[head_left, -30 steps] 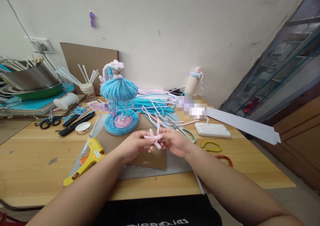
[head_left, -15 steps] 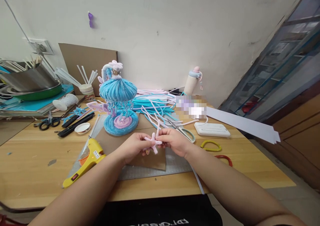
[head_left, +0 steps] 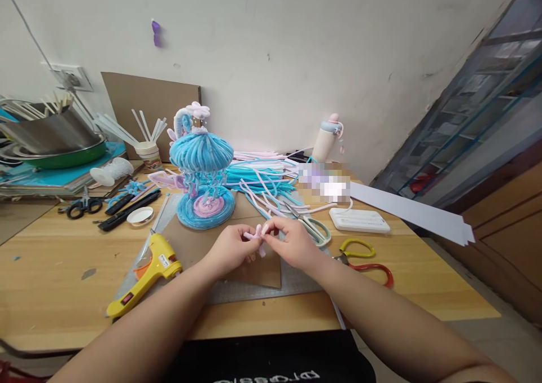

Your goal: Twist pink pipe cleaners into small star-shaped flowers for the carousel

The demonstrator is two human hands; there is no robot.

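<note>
A small pale-pink pipe-cleaner shape (head_left: 258,234) with short looped arms is held between both hands above a brown cardboard sheet (head_left: 254,273). My left hand (head_left: 234,249) pinches it from the left side. From the right, my right hand (head_left: 291,242) pinches one of its arms between thumb and forefinger. Part of the shape is covered by my fingers. Just behind the hands stands a blue pipe-cleaner jellyfish lamp-like model (head_left: 201,152) on a round blue base (head_left: 205,219) with a pink spiral.
A yellow glue gun (head_left: 163,259) lies left of my hands. White-handled scissors (head_left: 319,233), red-and-yellow-handled pliers (head_left: 368,268) and a white power bank (head_left: 359,220) lie right. Loose blue and pink pipe cleaners (head_left: 258,179) are piled behind. A bottle (head_left: 325,140) stands by the wall.
My right hand has turned and shifted slightly left over the pink shape. The strand that stuck up beside its fingers no longer shows. More of the red-handled pliers is visible.
</note>
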